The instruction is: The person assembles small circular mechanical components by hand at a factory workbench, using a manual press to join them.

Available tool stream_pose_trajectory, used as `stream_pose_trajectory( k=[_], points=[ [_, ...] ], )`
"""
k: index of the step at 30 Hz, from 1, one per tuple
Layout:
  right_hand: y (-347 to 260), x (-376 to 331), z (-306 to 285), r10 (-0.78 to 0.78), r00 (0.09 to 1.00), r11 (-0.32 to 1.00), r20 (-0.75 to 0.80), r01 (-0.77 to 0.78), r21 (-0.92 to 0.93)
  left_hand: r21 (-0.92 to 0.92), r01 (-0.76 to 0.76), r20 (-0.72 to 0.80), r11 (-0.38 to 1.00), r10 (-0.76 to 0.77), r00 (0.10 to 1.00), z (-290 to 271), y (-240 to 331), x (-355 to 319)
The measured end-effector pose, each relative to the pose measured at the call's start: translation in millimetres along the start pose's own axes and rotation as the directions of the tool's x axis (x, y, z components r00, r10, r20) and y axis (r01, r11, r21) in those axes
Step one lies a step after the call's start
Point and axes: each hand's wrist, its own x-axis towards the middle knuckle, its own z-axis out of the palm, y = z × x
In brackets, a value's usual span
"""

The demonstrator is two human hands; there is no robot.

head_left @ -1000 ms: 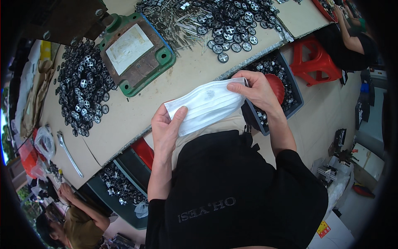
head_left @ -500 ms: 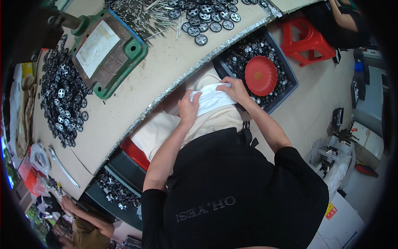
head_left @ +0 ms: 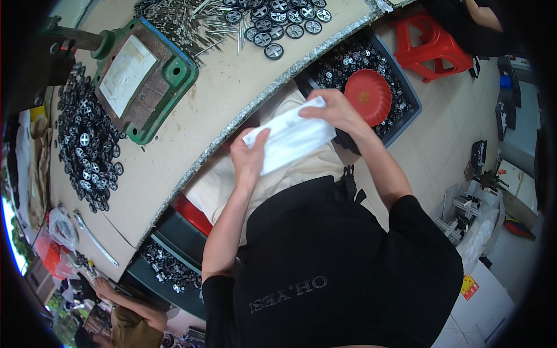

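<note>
Above my lap I hold a thin white rectangular cloth, stretched between both hands and slightly blurred. It may be a face mask, but I cannot make out any loops. My left hand pinches its left end, with the thumb on top. At the upper right corner, my right hand grips it between thumb and fingers. The cloth slopes up toward the right, over my cream trousers.
The workbench carries a green metal press base, piles of small black-and-silver wheels, thin metal pins and a wrench. Right of my legs, a grey bin of parts holds a red bowl. A red stool stands beyond.
The white cloth, creased against my lap before, is now lifted, flatter and spread out. Both hands have moved with it, the left one slightly leftward and the right one upward.
</note>
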Motion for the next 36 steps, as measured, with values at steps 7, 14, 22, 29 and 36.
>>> stream_pose_trajectory(
  k=[7,14,22,29,36],
  points=[
    [30.8,-120.0,1.6,0.258,0.892,0.966,0.37,-0.24,-0.095,0.465,-0.245,0.519,0.851,-0.038,0.854,-16.6,42.9,-93.0],
    [14.6,-115.9,66.9,0.047,0.994,0.883,0.095,0.003,-0.47,0.6,-0.32,0.366,0.733,0.104,0.925,-45.0,11.9,-104.0],
    [-24.1,-44.6,64.4,-0.091,0.972,0.992,0.218,0.107,-0.065,0.463,-0.096,0.045,0.881,0.084,0.995,-77.8,43.6,-90.3],
    [-49.9,-40.1,20.6,-0.009,0.94,0.997,0.341,-0.019,0.076,0.037,-0.037,0.072,0.999,0.035,0.997,-63.7,61.2,-81.7],
    [-57.5,-49.0,10.4,0.1,0.91,0.956,0.403,-0.2,0.214,-0.079,-0.172,-0.049,0.982,0.168,0.984,-60.6,61.7,-84.0]
  ],
)
